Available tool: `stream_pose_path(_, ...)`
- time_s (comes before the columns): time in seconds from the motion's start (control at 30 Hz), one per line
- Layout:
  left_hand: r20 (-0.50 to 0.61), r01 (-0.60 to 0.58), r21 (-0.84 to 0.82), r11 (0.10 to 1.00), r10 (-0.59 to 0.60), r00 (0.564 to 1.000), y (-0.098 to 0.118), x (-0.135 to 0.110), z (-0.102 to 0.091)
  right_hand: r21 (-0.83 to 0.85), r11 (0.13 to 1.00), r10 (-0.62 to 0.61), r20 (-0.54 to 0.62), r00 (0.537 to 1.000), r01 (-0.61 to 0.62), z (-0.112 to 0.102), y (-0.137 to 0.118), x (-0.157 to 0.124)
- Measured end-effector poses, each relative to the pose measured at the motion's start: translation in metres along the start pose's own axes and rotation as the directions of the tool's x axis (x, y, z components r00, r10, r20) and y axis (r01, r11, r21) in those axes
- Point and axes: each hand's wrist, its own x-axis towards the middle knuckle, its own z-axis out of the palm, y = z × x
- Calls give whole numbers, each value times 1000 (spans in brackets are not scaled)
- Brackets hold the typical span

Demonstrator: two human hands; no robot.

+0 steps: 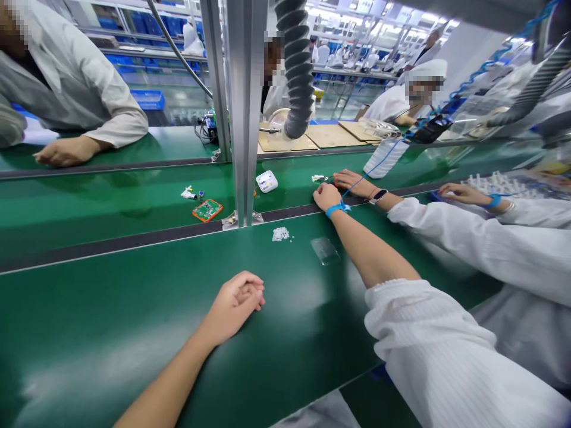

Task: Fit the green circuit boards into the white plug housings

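My left hand (238, 303) rests on the green bench top (111, 321), its fingers loosely curled in and nothing visible in them. My right hand (328, 197), with a blue wrist strap (338, 208), reaches over the dark rail to the green conveyor belt. Its fingers are bent and pressed down; what they hold, if anything, is hidden. Just beyond them lies a small white part (318, 178) with a dark wire. A co-worker's hand (355, 183) wearing a watch is right beside mine. Nearer me are a pile of small white pieces (281, 234) and a clear plastic tray (325, 251).
On the belt lie an orange-edged circuit board (207, 210), small white parts (189, 193) and a white casing (266, 181). A metal post (243, 119) rises between bench and belt. A blue coiled cord crosses at right. Co-workers sit opposite and at right.
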Motion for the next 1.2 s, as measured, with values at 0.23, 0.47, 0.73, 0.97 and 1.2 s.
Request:
stream_pose_path(0.23,-17,-24,68,997,25,1000,0,-3,3,-113,934,353,158,922,-338,5,-2,6)
stream_pose_path(0.47,-35,-23,79,997,26,999,1,-5,4,-227,826,534,26,845,-516,4,-14,3)
stream_pose_path(0.73,-25,-15,39,999,16,1000,0,0,1,-297,855,466,80,881,-425,-10,-31,-2)
stream_pose_path(0.97,-44,-13,-52,999,11,999,5,0,0,-298,952,100,111,989,-63,-70,-62,-6)
stream_pose_path(1.2,-83,-109,-220,969,93,992,-1,-6,8,-89,973,-213,14,977,213,-162,-135,-56)
